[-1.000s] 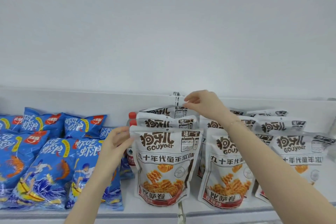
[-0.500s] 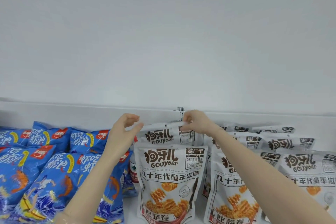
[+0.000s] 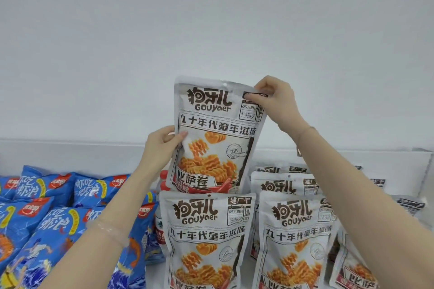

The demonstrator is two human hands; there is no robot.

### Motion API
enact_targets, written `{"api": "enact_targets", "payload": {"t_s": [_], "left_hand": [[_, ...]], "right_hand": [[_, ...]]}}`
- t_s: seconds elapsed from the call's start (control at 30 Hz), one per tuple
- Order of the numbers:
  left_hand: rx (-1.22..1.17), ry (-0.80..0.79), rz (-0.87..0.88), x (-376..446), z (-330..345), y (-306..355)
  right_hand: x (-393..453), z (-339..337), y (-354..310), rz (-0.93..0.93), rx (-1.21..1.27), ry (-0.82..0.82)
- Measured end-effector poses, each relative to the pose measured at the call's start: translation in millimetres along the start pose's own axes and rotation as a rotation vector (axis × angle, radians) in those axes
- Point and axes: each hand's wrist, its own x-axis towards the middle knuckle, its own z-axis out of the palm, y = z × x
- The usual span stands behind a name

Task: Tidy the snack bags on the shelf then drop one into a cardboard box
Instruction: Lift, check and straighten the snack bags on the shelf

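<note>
A grey Gouyaer snack bag (image 3: 212, 134) with orange waffle crisps printed on it is lifted upright above the row on the shelf. My right hand (image 3: 276, 99) pinches its top right corner. My left hand (image 3: 162, 145) grips its left edge, thumb on the front. Below it stand more grey Gouyaer bags (image 3: 206, 239) in rows, front ones upright. No cardboard box is in view.
Blue shrimp-crisp bags (image 3: 54, 213) lie stacked on the left of the white shelf (image 3: 70, 157). Red-capped bottles (image 3: 163, 183) stand between the blue and grey bags. A plain white wall fills the upper view.
Both hands have closed on one grey bag from the back row and raised it above the others. The camera has tilted slightly downward and closer.
</note>
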Motion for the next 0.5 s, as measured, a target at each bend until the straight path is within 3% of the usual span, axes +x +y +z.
{"api": "enact_targets", "payload": {"t_s": [0.1,0.17,0.3,0.5], "left_hand": [[-0.037,0.098,-0.034,13,9,6],[-0.07,0.181,-0.037,19,16,10],[-0.14,0.275,-0.049,23,20,18],[-0.154,0.158,0.08,21,13,19]], "right_hand": [[3,2,4,0.176,0.25,0.111],[-2,2,8,0.321,0.441,0.061],[-22,6,25,0.404,0.411,-0.156],[-25,17,35,0.375,0.334,-0.042]]}}
